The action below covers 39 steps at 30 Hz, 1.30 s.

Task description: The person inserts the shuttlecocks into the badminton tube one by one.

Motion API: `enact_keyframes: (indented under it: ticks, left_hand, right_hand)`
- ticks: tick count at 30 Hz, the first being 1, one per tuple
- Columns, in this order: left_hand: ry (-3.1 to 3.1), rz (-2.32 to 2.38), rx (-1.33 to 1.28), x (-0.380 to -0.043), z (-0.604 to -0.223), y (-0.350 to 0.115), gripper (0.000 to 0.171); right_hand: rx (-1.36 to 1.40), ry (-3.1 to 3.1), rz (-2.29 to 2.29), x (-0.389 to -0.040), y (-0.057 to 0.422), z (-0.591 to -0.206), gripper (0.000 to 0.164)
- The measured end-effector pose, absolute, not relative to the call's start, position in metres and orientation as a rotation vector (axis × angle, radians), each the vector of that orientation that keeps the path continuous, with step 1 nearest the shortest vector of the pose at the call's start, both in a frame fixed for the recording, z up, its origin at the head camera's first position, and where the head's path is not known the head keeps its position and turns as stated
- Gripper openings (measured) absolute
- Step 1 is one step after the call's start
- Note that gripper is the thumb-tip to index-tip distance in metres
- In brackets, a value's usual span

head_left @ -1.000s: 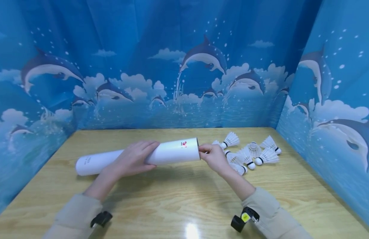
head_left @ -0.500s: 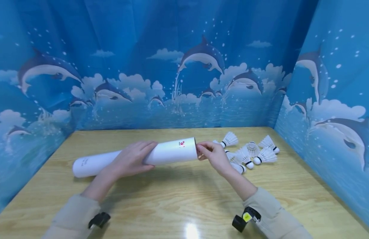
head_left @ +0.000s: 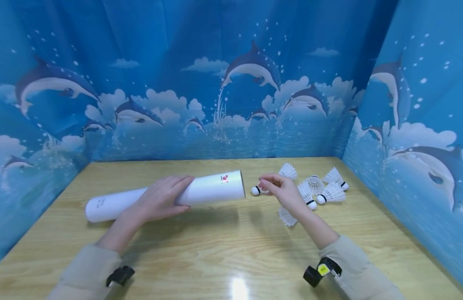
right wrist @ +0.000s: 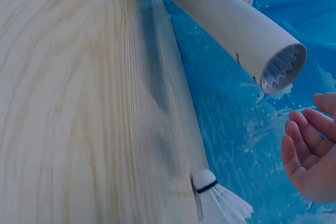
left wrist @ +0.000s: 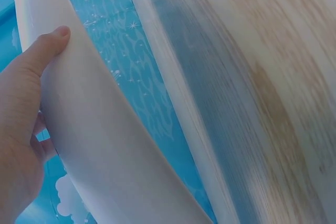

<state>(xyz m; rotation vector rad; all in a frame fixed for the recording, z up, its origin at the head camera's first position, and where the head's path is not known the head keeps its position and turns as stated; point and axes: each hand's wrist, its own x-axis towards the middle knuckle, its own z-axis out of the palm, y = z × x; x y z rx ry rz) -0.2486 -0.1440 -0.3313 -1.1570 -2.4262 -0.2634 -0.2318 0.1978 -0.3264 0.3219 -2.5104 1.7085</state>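
Note:
My left hand [head_left: 161, 198] grips a long white tube [head_left: 212, 187] round its middle, thumb on the near side. The tube's right end is raised above the table and its mouth faces right. Inside that mouth, the right wrist view shows the feathered skirt of a shuttlecock [right wrist: 279, 71]. My right hand [head_left: 285, 191] hovers just right of the mouth, fingers loosely curled with nothing between them, as its wrist view shows. In the head view its fingertips overlap the skirt of a shuttlecock [head_left: 256, 190] on the table.
Several more white shuttlecocks lie loosely grouped at the back right, among them one [head_left: 330, 193] toward the right edge and one skirt [head_left: 287, 216] partly behind my right wrist. A blue dolphin-print curtain [head_left: 171, 83] closes off the back and sides of the wooden table [head_left: 201, 258].
My right hand has drawn back from the tube's mouth and moved right. The shuttlecock beside the mouth now shows. My left hand still holds the tube in nearly the same place.

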Motion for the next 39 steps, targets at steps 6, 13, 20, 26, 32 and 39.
enact_keyframes:
  ticks: [6,13,20,26,32,39]
  left_hand:
    - [-2.443,-0.263,-1.147,-0.248,-0.332,-0.145,0.08]
    - [-2.452,-0.271,-1.141,-0.248,-0.332,-0.145,0.08]
    - [-2.463,-0.278,-1.141,-0.247,-0.33,-0.145,0.079]
    - [-2.458,-0.28,-1.146,-0.248,-0.332,-0.146,0.079]
    - [-2.442,-0.27,-1.155,-0.248,-0.334,-0.147,0.079]
    - [-2.439,-0.269,-1.161,-0.248,-0.334,-0.148,0.08]
  right_hand:
    - [0.353,-2.564,1.614,-0.228,0.222,-0.331,0.034]
    - [0.341,-2.677,1.513,-0.223,0.252,-0.332,0.037]
    - [0.561,-2.731,1.464,-0.222,0.281,-0.337,0.04]
    - [0.725,-2.842,1.346,-0.221,0.299,-0.343,0.045]
    - [0.789,-2.927,1.276,-0.221,0.307,-0.35,0.051]
    - [0.83,-2.918,1.244,-0.224,0.307,-0.357,0.05]
